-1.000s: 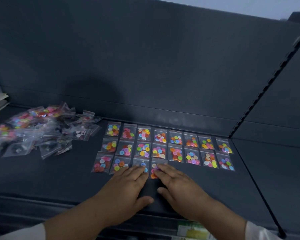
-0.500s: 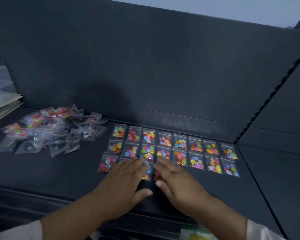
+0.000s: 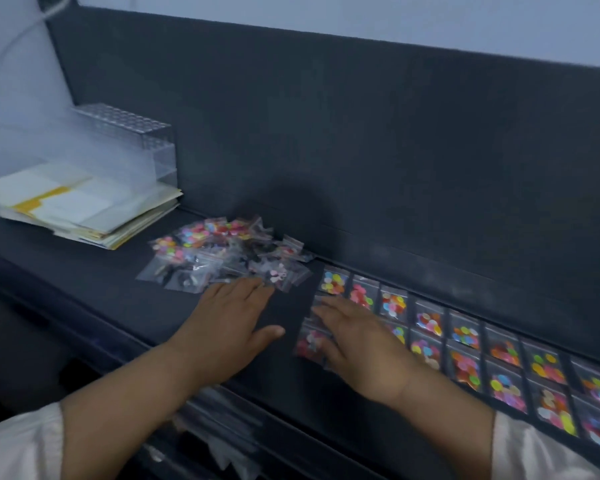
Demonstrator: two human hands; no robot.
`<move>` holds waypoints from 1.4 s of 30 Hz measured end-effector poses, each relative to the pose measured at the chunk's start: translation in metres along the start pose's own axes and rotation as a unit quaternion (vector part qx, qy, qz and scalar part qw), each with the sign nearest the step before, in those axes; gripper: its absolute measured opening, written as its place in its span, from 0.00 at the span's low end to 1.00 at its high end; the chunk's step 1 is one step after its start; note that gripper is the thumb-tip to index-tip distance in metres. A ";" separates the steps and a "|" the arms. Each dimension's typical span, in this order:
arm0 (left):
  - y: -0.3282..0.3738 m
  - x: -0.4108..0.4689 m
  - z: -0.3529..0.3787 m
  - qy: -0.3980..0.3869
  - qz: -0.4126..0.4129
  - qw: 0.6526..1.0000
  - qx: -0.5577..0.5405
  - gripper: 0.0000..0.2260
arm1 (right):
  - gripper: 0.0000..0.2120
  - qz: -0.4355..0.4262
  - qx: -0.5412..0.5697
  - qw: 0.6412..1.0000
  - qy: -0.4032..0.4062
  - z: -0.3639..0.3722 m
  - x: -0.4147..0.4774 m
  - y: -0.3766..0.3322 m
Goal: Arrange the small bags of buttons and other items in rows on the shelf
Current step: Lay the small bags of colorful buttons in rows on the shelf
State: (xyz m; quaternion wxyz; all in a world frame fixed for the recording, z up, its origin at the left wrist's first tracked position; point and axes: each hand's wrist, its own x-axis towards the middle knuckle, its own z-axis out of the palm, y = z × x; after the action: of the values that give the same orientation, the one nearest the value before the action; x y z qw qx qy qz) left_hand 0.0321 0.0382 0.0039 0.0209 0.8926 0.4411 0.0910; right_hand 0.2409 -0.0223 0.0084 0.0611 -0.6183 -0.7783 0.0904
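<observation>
Small clear bags of coloured buttons lie in rows (image 3: 465,344) on the dark shelf (image 3: 84,292), running from the middle to the right edge. A loose pile of bags (image 3: 222,254) sits to their left, some holding dark items. My left hand (image 3: 229,317) lies flat with straight fingers, its tips touching the near edge of the pile. My right hand (image 3: 357,341) lies flat on the left end of the rows, covering a few bags, beside a red-button bag (image 3: 309,342).
A stack of papers (image 3: 84,206) lies at the far left of the shelf, with a clear plastic rack (image 3: 136,143) behind it. The shelf's dark back panel (image 3: 361,150) rises right behind the bags. More packets (image 3: 215,420) show on the level below.
The view has swung left. My left hand has left the rows and moved left to the loose pile. My right hand has slid to the left end of the rows.
</observation>
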 end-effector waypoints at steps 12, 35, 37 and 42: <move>-0.175 0.048 -0.017 0.004 -0.133 0.991 -0.031 0.29 | 0.25 -0.004 0.029 1.000 0.012 0.011 0.142 -0.074; -0.255 0.166 0.024 -0.023 -0.250 0.877 -0.411 0.11 | 0.25 0.126 0.043 0.990 0.035 0.008 0.197 -0.091; -0.251 0.163 0.017 0.015 -0.249 0.858 -0.450 0.11 | 0.25 0.119 0.062 0.990 0.054 0.007 0.198 -0.092; -0.227 0.150 -0.010 0.027 -0.255 0.763 -0.593 0.07 | 0.20 0.144 0.262 0.947 0.120 0.008 0.204 -0.099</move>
State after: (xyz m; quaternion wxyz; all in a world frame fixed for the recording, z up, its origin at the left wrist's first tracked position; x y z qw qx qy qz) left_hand -0.0590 0.2950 0.0085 0.5569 0.5542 0.5105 0.3495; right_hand 0.0983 0.1536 0.0191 0.3006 -0.6923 -0.6166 0.2240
